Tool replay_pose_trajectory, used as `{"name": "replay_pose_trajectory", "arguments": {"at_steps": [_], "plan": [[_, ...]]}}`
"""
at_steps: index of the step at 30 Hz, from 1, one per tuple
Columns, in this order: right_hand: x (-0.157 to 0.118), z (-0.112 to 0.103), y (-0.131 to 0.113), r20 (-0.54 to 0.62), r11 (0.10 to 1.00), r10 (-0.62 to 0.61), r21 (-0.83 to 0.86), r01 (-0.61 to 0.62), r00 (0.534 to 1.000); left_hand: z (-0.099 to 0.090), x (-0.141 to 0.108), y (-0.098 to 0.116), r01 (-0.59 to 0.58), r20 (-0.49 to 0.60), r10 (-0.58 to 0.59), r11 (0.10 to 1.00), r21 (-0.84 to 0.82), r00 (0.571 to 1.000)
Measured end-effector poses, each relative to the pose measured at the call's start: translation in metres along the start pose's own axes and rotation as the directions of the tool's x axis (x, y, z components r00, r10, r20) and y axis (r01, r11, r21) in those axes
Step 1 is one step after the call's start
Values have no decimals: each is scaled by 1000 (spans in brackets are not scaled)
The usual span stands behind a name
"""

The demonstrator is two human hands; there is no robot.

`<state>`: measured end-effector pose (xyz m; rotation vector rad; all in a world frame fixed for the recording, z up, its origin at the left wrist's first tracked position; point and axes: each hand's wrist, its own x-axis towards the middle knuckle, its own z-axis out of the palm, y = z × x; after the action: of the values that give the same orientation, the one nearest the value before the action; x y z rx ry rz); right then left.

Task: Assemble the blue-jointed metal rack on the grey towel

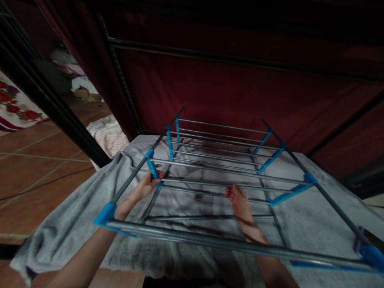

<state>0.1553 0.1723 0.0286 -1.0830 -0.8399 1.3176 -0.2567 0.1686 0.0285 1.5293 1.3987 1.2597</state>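
The metal rack spreads from centre toward 5 o'clock. Uneven pressure could twist it and pop a rod loose: the left hand grips a blue connector at 8 o'clock, while the right hand touches a rod at 5, its grip unclear. The soft grey blanket beneath might let it rock. Red curtain hangs at 12; tiled floor shows at 9.

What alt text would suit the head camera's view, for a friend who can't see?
A person's left hand is at a blue connector of a metal-tube rack, and their right hand is by its crossbars. The rack sits on a grey blanket, with dark red fabric behind.
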Motion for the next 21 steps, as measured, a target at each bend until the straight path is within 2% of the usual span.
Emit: {"name": "replay_pose_trajectory", "arguments": {"at_steps": [2,4,5,6,8,9,11,13,14,16,18,21], "plan": [[-7,3,-7,65,986,141,-102,-133,988,-5,0,-2,-3,62,2,1000,22,998],[-16,10,-15,214,950,244,-250,-189,946,-7,-1,-3,-4,66,-1,998,65,998],[-21,15,-18,288,943,234,-301,-144,929,-6,-1,-3,0,48,-4,997,79,999],[-24,22,-20,338,944,171,-325,-56,925,-5,-1,-3,7,27,-9,997,81,1000],[-27,37,-22,381,904,-72,-365,221,922,0,0,-3,24,7,-24,998,66,1000],[-26,46,-22,405,832,-196,-413,370,893,2,0,-3,33,9,-33,998,59,999],[-20,63,-18,505,585,-342,-546,600,793,5,0,-3,36,0,-37,996,79,999],[-14,79,-11,640,290,-321,-636,715,698,6,-1,-2,26,-30,-22,990,136,999],[-12,86,-7,683,161,-279,-660,734,675,6,-1,-2,19,-43,-12,987,162,999],[-9,97,-1,723,-37,-194,-681,732,663,6,0,-2,19,-52,-9,980,199,999],[-6,104,3,736,-150,-142,-677,720,662,4,1,-4,35,-49,-24,968,247,999],[0,103,3,758,-224,-131,-650,726,638,-1,7,-11,33,-79,-6,936,351,997]]}}
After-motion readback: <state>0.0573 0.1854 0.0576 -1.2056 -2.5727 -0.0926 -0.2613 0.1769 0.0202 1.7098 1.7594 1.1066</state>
